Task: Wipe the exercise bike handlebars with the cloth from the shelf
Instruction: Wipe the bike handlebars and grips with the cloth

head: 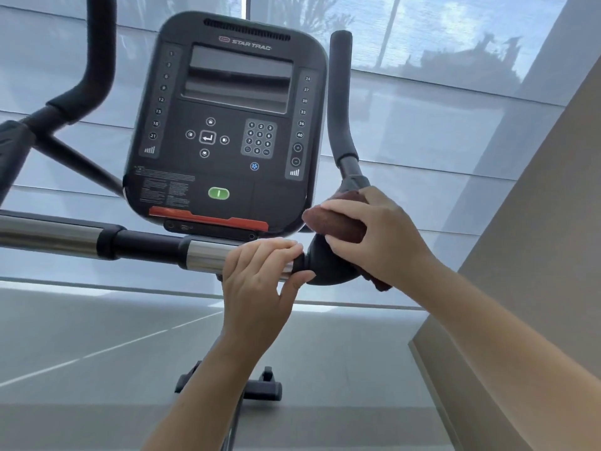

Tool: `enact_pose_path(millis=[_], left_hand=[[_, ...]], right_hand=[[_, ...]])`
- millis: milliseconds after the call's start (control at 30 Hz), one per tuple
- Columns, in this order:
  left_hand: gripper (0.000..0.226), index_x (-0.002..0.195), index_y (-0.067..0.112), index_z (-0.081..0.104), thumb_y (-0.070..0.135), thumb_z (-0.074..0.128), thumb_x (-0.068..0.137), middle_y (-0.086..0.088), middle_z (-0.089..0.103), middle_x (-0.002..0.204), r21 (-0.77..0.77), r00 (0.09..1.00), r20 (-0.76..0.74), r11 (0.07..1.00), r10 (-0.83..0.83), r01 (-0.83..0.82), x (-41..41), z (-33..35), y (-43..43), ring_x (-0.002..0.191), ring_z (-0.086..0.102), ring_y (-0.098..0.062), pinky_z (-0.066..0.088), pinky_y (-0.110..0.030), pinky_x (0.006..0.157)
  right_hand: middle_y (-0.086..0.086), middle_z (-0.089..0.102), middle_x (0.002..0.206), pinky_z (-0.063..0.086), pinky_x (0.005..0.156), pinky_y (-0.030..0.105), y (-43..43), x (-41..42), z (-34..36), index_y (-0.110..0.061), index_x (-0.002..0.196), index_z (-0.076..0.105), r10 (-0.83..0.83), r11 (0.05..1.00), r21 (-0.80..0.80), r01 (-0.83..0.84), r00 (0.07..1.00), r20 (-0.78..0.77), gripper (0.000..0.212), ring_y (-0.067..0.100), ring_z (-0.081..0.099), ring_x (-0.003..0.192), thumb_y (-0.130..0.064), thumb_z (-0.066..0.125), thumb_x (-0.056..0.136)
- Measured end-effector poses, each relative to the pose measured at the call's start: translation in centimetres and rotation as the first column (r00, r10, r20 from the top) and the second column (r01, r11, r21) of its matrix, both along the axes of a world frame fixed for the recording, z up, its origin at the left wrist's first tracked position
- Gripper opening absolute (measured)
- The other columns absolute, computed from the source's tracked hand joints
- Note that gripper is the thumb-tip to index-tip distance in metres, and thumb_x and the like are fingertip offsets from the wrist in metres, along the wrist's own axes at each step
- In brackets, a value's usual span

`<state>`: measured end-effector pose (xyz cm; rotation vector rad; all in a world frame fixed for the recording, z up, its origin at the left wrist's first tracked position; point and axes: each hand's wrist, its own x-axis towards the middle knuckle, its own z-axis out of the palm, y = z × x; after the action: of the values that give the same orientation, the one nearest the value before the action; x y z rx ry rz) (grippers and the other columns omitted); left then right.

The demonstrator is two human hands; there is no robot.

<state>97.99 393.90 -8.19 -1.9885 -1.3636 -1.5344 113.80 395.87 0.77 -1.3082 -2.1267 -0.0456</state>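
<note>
The exercise bike's handlebar (146,245) runs across the middle as a chrome and black tube. It ends in a black elbow joint (320,268) from which the right upright grip (340,99) rises. My left hand (260,281) is wrapped around the chrome part just left of the joint. My right hand (374,236) presses a dark reddish-brown cloth (338,224) against the top of the joint, and a corner of the cloth hangs out below the wrist. The left upright grip (97,60) stands at the upper left.
The black console (227,125) with keypad and green button sits directly behind the handlebar. A beige wall (536,255) stands close on the right. The bike's base foot (257,385) rests on the grey floor below. Shaded windows fill the background.
</note>
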Motion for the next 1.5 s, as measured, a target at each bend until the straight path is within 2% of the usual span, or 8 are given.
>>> enact_pose_path(millis=[267,400,533,800,1167,1267,1433,1500], left_hand=[[0.030,0.088,0.006,0.072,0.033,0.061,0.079,-0.003,0.071,0.094,-0.064,0.998,-0.010,0.996,-0.063,0.062,-0.3,0.8,-0.5,0.090,0.064,-0.024,0.037,-0.034,0.084],[0.034,0.083,0.008,0.071,0.039,0.060,0.077,-0.003,0.071,0.088,-0.127,0.999,-0.021,0.991,-0.047,0.044,-0.2,1.6,-0.6,0.086,0.064,-0.024,0.035,-0.031,0.081],[0.036,0.077,0.007,0.070,0.042,0.066,0.071,-0.002,0.070,0.083,-0.174,0.997,-0.038,0.983,-0.070,0.062,-0.2,2.2,-0.4,0.080,0.063,-0.025,0.039,-0.034,0.077],[0.045,0.058,0.013,0.067,0.053,0.053,0.073,0.004,0.067,0.063,-0.240,0.972,-0.189,0.967,-0.139,0.091,-0.5,6.0,1.5,0.065,0.061,-0.020,0.038,-0.039,0.071],[0.033,0.106,0.013,0.066,0.028,0.071,0.077,0.002,0.063,0.099,-0.284,0.986,-0.101,0.954,-0.133,0.100,4.5,12.4,13.4,0.092,0.058,-0.013,0.041,-0.018,0.084],[0.046,0.117,0.014,0.060,0.033,0.071,0.076,0.003,0.058,0.114,-0.337,0.979,-0.166,0.940,-0.118,0.057,5.5,13.3,16.8,0.104,0.055,-0.016,0.040,-0.029,0.095],[0.059,0.123,0.022,0.055,0.040,0.074,0.071,0.012,0.048,0.121,-0.482,0.968,-0.216,0.876,-0.127,0.008,5.2,13.8,19.9,0.107,0.046,-0.005,0.029,-0.005,0.086],[0.055,0.121,0.022,0.057,0.039,0.073,0.071,0.016,0.048,0.117,-0.492,0.979,-0.149,0.869,-0.138,0.047,4.9,13.4,20.1,0.106,0.047,0.000,0.025,0.004,0.083]], right_hand=[[-0.006,0.058,0.101,0.045,0.078,0.012,-3.5,2.6,-1.1,-0.034,0.107,0.067,0.195,0.977,-0.051,-0.206,0.966,-0.168,0.040,0.005,0.058,0.087,-0.022,0.073,0.070],[-0.001,0.058,0.105,0.042,0.078,0.007,1.1,3.8,0.9,-0.034,0.108,0.066,0.032,0.995,0.102,0.003,0.941,-0.337,0.037,0.001,0.056,0.087,-0.017,0.070,0.075],[-0.001,0.054,0.106,0.041,0.085,0.011,2.9,3.0,-0.5,-0.033,0.109,0.065,-0.088,0.995,0.013,0.101,0.915,-0.393,0.037,0.007,0.052,0.093,-0.018,0.069,0.075],[-0.013,0.058,0.101,0.049,0.077,0.017,0.7,5.0,-2.3,-0.032,0.104,0.068,0.166,0.986,0.090,-0.140,0.872,-0.460,0.039,0.001,0.058,0.088,-0.021,0.071,0.067],[-0.006,0.062,0.086,0.048,0.035,0.029,14.1,8.5,0.6,-0.035,0.096,0.056,0.273,0.954,0.124,-0.272,0.624,-0.732,0.038,0.022,0.061,0.045,-0.005,0.070,0.077],[0.002,0.060,0.100,0.052,0.043,0.032,18.3,8.3,2.0,-0.035,0.093,0.057,0.334,0.939,0.199,-0.280,0.614,-0.715,0.036,0.023,0.063,0.059,-0.009,0.071,0.075],[0.004,0.053,0.107,0.047,0.076,0.012,25.3,4.4,8.5,-0.020,0.101,0.063,0.491,0.856,0.481,-0.188,0.589,-0.643,0.029,-0.005,0.054,0.090,-0.012,0.071,0.075],[0.004,0.051,0.108,0.048,0.088,0.024,27.5,2.8,10.9,-0.016,0.104,0.064,0.500,0.840,0.510,-0.185,0.630,-0.595,0.029,0.005,0.054,0.099,-0.016,0.071,0.076]])
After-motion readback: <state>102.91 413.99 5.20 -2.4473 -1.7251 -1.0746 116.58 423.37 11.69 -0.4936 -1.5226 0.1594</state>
